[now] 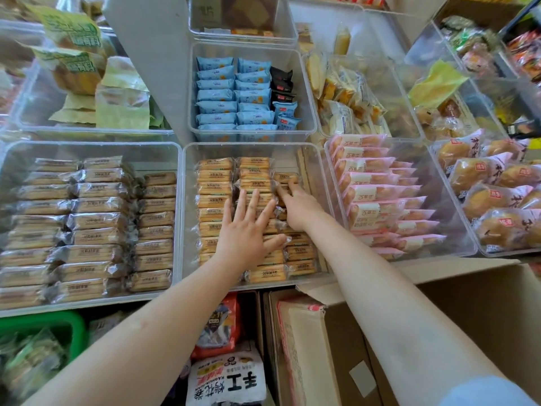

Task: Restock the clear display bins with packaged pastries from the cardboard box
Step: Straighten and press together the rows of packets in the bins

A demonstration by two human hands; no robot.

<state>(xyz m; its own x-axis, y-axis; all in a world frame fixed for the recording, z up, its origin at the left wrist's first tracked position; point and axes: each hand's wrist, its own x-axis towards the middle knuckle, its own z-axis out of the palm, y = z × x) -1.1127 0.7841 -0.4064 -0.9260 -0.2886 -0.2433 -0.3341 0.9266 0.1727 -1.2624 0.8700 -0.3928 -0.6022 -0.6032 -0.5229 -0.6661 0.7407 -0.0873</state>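
Note:
A clear display bin [187, 218] in the middle holds rows of golden packaged pastries [215, 178] standing on edge. My left hand [248, 230] lies flat with spread fingers on the middle column of packets. My right hand [295, 203] reaches deeper into the bin, its fingertips on a packet [285, 177] at the far end of the right column; whether they pinch it is hard to tell. The open cardboard box [468, 306] stands at the lower right under my right forearm.
A bin of similar brown pastries [96, 227] sits to the left, pink packets [377, 194] to the right, blue packets [234, 95] behind. Round buns [491, 200] fill the far right bin. A green basket [73, 326] and bagged snacks [228, 376] lie below.

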